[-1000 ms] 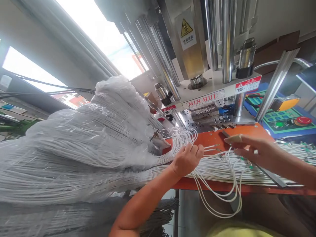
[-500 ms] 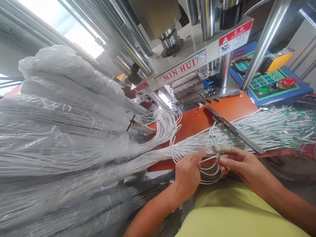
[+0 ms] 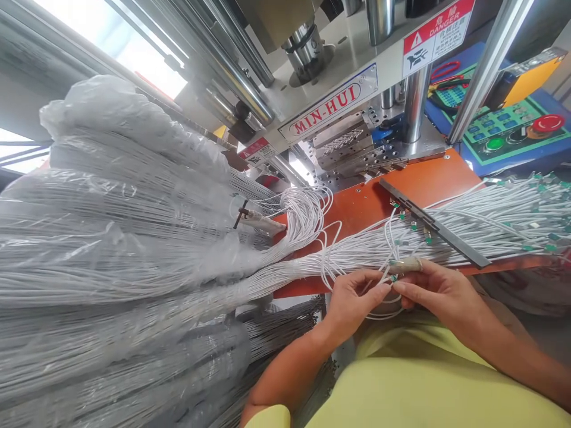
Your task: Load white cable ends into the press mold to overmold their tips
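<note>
Pinching together on thin white wires (image 3: pixel 379 279), left hand (image 3: pixel 352 300) and right hand (image 3: pixel 439 291) meet; the wires run left-right across the orange tabletop (image 3: pixel 370 208).

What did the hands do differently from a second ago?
A second ago both hands reached out over the orange table. Since then the left hand and right hand have pulled back toward the body and come together, pinching a few looped white wires by their green-tipped ends. The big bagged wire bundle, the black bar and the press stayed put.
</note>
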Demonstrator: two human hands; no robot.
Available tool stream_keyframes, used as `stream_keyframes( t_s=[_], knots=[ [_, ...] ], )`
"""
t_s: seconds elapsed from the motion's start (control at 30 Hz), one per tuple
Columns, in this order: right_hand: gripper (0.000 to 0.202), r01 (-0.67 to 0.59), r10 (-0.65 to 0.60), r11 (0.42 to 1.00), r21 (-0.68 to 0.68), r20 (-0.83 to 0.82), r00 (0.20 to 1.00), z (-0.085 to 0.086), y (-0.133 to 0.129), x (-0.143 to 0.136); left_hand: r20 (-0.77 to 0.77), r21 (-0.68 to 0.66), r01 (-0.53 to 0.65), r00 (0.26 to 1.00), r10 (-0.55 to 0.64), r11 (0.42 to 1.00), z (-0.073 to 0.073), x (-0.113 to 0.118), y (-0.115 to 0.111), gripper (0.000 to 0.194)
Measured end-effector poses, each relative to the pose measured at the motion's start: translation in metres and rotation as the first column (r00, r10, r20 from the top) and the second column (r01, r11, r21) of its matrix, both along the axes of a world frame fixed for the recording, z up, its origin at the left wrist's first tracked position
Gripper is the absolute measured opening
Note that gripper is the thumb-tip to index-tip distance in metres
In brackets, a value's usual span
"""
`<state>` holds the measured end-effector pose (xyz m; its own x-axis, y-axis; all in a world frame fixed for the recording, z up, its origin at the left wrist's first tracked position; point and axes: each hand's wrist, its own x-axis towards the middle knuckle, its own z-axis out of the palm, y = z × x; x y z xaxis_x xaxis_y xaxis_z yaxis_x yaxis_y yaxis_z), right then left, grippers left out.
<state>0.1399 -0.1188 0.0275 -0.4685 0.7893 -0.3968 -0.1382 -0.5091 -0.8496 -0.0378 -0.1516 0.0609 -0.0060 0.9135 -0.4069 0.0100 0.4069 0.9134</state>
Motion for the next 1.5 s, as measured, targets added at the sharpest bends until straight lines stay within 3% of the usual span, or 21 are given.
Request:
stream_keyframes(
  t_s=[0.1,0.2,0.3,0.4,0.6,0.77,0.87,0.97,1.1,1.2,1.4,1.5],
  knots=[
    [0.035,-0.014,0.014,1.0,-0.021,-0.029,0.999,0.002,0.001,-0.002,-0.105,0.046,-0.031,0.994,0.036,0.998,0.0,0.004,-0.001,0.022],
    [0.035,-0.032,0.026,0.996,-0.079,-0.067,0.997,0.004,0.002,-0.003,-0.314,0.156,0.011,0.949,0.039,0.988,-0.002,0.006,-0.004,0.015],
    [0.033,-0.053,0.033,0.982,-0.182,-0.115,0.993,0.005,0.002,-0.004,-0.58,0.342,0.142,0.809,0.091,0.929,-0.007,0.005,-0.006,0.011],
    [0.033,-0.077,0.038,0.964,-0.256,-0.157,0.987,0.005,0.002,-0.005,-0.714,0.424,0.306,0.692,0.107,0.852,-0.009,0.003,-0.004,0.013],
    [0.033,-0.097,0.031,0.936,-0.337,-0.197,0.98,0.006,-0.001,-0.004,-0.82,0.326,0.518,0.571,-0.036,0.79,-0.007,-0.007,0.003,0.014],
    [0.028,-0.128,0.015,0.912,-0.389,-0.282,0.959,0.002,0.0,-0.003,-0.847,0.234,0.544,0.521,-0.106,0.806,-0.006,-0.008,0.003,0.013],
    [0.027,-0.054,-0.03,0.938,-0.343,-0.234,0.972,-0.001,-0.001,-0.003,-0.812,0.21,0.506,0.567,-0.138,0.837,-0.005,-0.005,0.001,0.012],
    [0.033,0.038,-0.054,0.983,-0.178,-0.083,0.995,-0.002,-0.003,-0.002,-0.667,0.164,0.444,0.708,-0.233,0.881,0.002,-0.003,0.001,0.013],
    [0.033,0.04,-0.041,0.999,0.031,0.014,0.999,0.0,-0.005,-0.001,-0.445,0.077,0.357,0.848,-0.289,0.931,0.012,-0.005,0.002,0.019],
    [0.028,0.0,-0.002,0.997,0.078,0.025,1.0,-0.001,-0.005,-0.002,-0.389,0.065,0.318,0.881,-0.269,0.946,0.014,-0.006,0.003,0.022],
    [0.031,0.035,-0.035,0.999,0.019,-0.007,0.999,-0.002,-0.006,-0.004,-0.288,0.024,0.319,0.91,-0.299,0.947,0.012,-0.007,0.002,0.02],
    [0.028,0.022,-0.024,0.996,0.082,0.03,0.999,0.001,-0.009,-0.003,-0.267,0.018,0.277,0.927,-0.262,0.961,0.011,-0.004,0.0,0.021]
  ],
)
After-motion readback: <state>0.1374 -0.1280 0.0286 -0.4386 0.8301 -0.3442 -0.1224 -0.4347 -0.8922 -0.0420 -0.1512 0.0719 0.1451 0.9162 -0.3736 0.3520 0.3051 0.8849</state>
